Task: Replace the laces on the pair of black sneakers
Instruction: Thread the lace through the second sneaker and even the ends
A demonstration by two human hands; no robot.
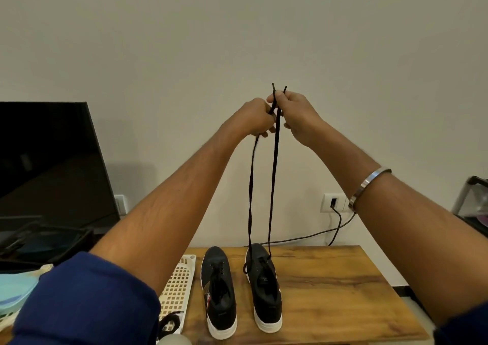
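Fingers of my left hand [257, 117] and right hand [293, 113] pinched the two ends of the black lace [273, 175], raised high. It ran down to the right sneaker [265, 289] on the wooden surface [340, 292]. The left sneaker [219, 294] stood just beside it, next to a cream basket [178, 289].

A wooden table [330, 292] holds two black sneakers [219, 294] [264, 286] side by side, with a cream plastic basket [178, 289] just left of them.

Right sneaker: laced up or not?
Barely laced. The right sneaker has the black lace only through its front eyelets; both ends rise to the hands.
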